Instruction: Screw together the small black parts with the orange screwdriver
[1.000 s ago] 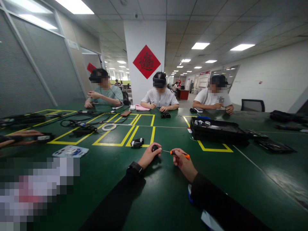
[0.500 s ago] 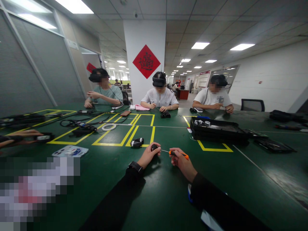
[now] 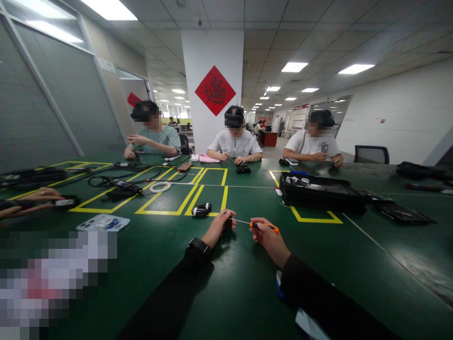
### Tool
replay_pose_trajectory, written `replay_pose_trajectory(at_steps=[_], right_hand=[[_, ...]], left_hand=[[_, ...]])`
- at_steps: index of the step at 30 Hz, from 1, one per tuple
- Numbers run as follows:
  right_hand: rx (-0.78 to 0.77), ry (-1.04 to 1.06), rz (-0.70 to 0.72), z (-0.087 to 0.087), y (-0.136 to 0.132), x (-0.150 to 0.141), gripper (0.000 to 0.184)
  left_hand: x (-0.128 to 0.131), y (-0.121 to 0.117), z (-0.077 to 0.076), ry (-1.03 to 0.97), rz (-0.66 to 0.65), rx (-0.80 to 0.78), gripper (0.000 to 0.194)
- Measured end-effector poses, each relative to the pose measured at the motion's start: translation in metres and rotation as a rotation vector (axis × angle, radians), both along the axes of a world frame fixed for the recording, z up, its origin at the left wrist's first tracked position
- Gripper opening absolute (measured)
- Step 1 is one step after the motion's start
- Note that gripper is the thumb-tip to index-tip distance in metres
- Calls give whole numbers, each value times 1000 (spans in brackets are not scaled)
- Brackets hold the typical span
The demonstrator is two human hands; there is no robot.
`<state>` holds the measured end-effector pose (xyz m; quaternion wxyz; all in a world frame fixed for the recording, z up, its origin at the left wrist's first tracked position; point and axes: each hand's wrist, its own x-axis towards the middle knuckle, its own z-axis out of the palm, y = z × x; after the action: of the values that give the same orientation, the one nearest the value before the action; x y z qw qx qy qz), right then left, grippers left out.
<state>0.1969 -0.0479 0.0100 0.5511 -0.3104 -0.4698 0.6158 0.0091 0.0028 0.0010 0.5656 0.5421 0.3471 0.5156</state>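
Observation:
At the middle of the green table (image 3: pixel 233 283), my left hand (image 3: pixel 217 229) is closed around a small black part (image 3: pixel 228 224), mostly hidden by the fingers. My right hand (image 3: pixel 267 237) grips an orange and black screwdriver (image 3: pixel 264 226). Its thin metal shaft points left and its tip reaches the black part; whether it sits in a screw I cannot tell. Just beyond my left hand lies a black cylindrical piece with white bands (image 3: pixel 201 210).
A black open case (image 3: pixel 320 191) with small white bits stands at the right. Cables (image 3: pixel 106 182), a white ring (image 3: pixel 160 187) and a pale tray (image 3: pixel 103 222) lie left. A co-worker's hand (image 3: pixel 42 194) reaches in from the left; three people sit opposite.
My left hand has turned the black part, and its fingers now cover more of it. The screwdriver has barely shifted.

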Motion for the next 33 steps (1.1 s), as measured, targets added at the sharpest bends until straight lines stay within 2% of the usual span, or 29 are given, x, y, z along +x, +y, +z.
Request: replay_pose_trajectory(at_steps=[12,25,33], right_hand=[[-26,1,-1,2,0,0,23],[-19,-2,-3,2,-1,0,22],[5,7,-32,0,2,-1,18]], left_hand=[[-1,-2,1,-22,4,-31,42],[2,-5,5,-14,-16,-1,30],[1,-8,8,33,3,22,30]])
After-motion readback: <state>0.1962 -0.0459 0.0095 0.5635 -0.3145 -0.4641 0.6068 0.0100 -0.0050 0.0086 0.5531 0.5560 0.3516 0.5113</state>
